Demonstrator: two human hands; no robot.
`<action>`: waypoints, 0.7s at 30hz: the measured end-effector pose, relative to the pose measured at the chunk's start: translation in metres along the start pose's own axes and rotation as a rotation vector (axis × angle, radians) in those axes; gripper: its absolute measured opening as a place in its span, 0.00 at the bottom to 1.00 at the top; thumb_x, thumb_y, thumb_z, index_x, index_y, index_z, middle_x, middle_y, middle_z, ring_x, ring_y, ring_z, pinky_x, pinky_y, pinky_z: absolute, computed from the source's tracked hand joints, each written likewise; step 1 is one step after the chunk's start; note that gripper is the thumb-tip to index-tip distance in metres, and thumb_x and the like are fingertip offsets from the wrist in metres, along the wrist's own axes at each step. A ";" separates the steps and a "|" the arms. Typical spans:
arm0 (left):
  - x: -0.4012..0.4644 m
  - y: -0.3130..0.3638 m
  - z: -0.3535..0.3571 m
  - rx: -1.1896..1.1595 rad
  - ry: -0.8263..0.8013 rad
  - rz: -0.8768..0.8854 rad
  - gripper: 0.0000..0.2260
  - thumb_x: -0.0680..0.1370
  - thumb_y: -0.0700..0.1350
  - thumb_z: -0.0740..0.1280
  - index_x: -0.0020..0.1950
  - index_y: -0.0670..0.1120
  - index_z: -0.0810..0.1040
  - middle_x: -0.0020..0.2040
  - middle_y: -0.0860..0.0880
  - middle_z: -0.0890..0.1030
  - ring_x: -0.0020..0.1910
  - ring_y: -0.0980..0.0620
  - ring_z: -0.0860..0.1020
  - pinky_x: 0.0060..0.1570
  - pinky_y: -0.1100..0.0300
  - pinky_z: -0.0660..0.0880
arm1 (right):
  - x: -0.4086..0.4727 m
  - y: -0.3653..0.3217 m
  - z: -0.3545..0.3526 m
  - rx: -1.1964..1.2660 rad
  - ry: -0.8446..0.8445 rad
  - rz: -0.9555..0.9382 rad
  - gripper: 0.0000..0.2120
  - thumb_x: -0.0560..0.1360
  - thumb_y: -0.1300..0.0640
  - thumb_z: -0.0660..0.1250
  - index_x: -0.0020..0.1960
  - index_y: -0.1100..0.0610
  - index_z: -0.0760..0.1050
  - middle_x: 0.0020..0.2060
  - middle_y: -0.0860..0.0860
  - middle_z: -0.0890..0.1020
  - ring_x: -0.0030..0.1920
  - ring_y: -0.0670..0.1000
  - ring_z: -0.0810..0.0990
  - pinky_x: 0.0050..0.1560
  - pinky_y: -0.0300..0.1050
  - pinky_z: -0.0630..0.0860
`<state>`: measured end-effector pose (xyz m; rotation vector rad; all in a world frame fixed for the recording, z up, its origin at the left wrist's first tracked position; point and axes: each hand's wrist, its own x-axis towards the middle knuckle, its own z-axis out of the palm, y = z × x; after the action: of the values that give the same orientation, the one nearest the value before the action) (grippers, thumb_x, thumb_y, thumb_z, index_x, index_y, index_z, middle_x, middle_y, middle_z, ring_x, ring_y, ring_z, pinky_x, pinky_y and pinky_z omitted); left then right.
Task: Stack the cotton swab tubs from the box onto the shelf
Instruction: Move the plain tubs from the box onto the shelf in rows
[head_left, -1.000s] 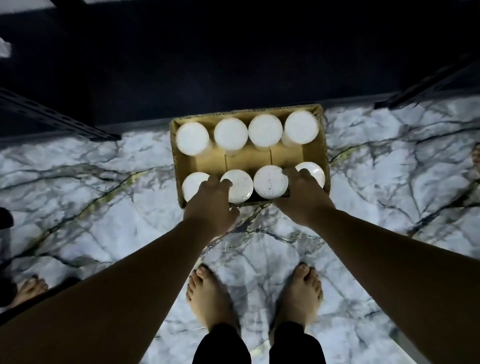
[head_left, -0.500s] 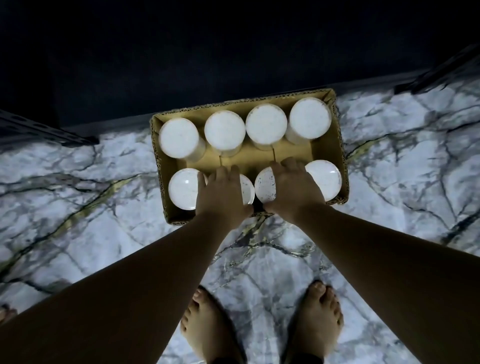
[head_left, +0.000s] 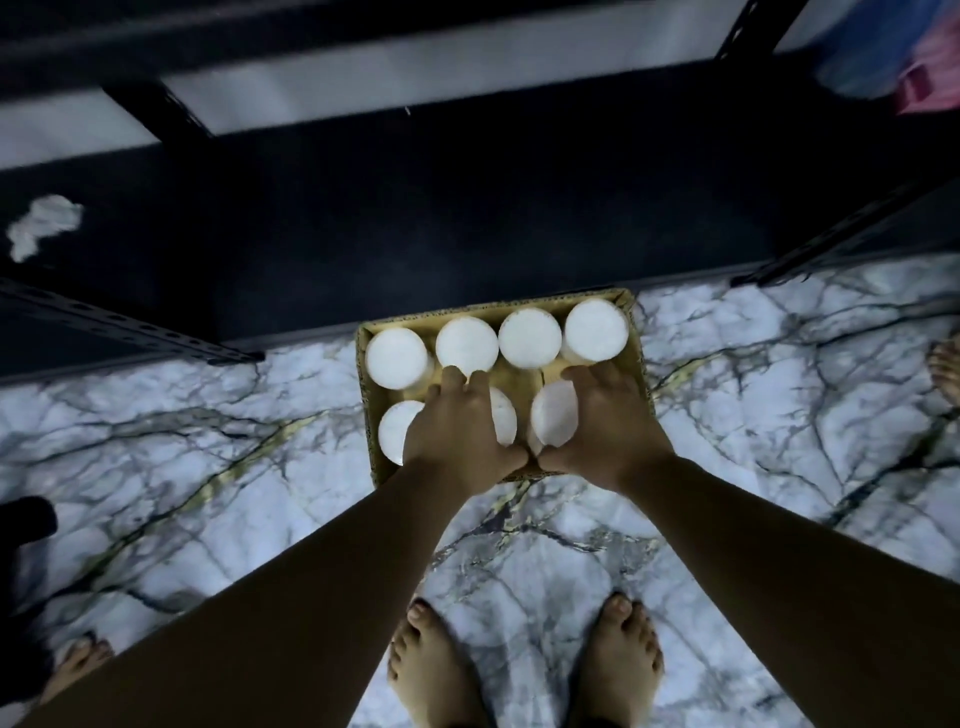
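Tubs in the box's (head_left: 638, 353) near row sit upright under both hands, left hand (head_left: 457, 434) and right hand (head_left: 605, 431) fingers each curled over one lid.

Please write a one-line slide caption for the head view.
Both hands, left and right, grip tubs in the cardboard box on the marble floor.

Marble floor (head_left: 156, 467) — cardboard box (head_left: 638, 353), bare feet (head_left: 618, 670)
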<state>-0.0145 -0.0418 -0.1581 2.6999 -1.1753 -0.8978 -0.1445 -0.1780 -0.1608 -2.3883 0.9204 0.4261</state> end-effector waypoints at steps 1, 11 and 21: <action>-0.009 0.004 -0.016 -0.001 0.024 -0.001 0.43 0.61 0.69 0.69 0.69 0.46 0.70 0.64 0.45 0.70 0.61 0.41 0.73 0.51 0.49 0.78 | -0.009 -0.005 -0.015 0.049 0.006 0.010 0.46 0.50 0.35 0.75 0.64 0.53 0.72 0.62 0.53 0.71 0.63 0.60 0.72 0.63 0.55 0.74; -0.129 0.046 -0.164 -0.198 0.147 -0.028 0.32 0.64 0.67 0.65 0.66 0.56 0.74 0.62 0.52 0.74 0.61 0.47 0.76 0.50 0.50 0.80 | -0.130 -0.077 -0.183 0.263 0.103 -0.073 0.28 0.64 0.49 0.78 0.64 0.49 0.80 0.66 0.49 0.77 0.68 0.47 0.68 0.66 0.42 0.65; -0.250 0.096 -0.336 -0.282 0.277 0.119 0.27 0.67 0.63 0.63 0.66 0.61 0.77 0.62 0.61 0.74 0.64 0.55 0.73 0.58 0.54 0.76 | -0.240 -0.128 -0.349 0.371 0.252 -0.156 0.30 0.59 0.38 0.68 0.61 0.40 0.82 0.67 0.36 0.74 0.67 0.43 0.69 0.67 0.44 0.69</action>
<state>-0.0320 0.0061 0.2684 2.4052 -1.0499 -0.5967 -0.1949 -0.1785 0.2790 -2.1751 0.8276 -0.1029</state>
